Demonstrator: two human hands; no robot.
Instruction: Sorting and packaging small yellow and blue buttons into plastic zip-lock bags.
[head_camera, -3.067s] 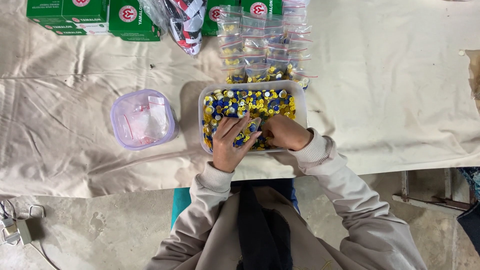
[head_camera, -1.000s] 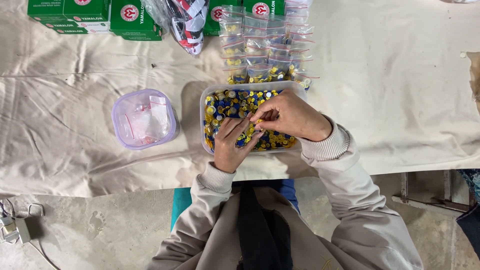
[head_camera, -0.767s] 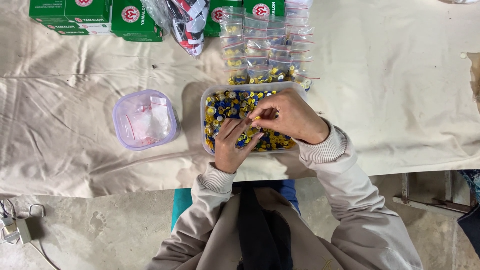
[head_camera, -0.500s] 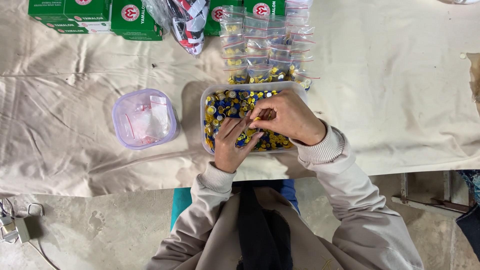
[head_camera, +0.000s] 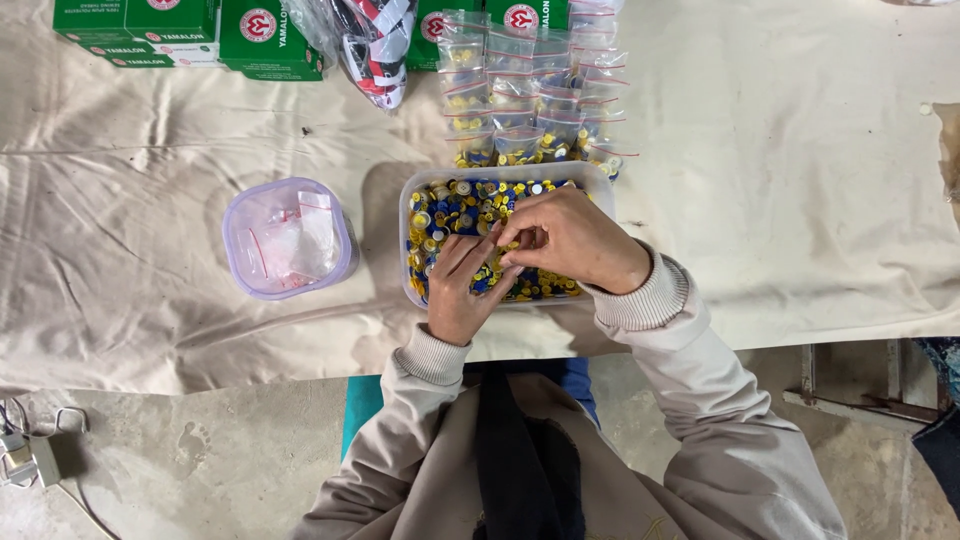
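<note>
Head view: hands (head_camera: 520, 255) meet, pinching inside a clear tub (head_camera: 420, 190) of yellow-blue caps (head_camera: 455, 205).

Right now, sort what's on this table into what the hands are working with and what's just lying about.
In hand:
left hand
right hand
clear tub of blue and yellow caps

Lying about:
purple lidded container
filled small bags
green boxes
cream cloth

A tub (head_camera: 300, 285) sits left of the tray (head_camera: 405, 215); filled bags (head_camera: 530, 90) lie behind the tray, boxes (head_camera: 190, 30) farther left.
</note>
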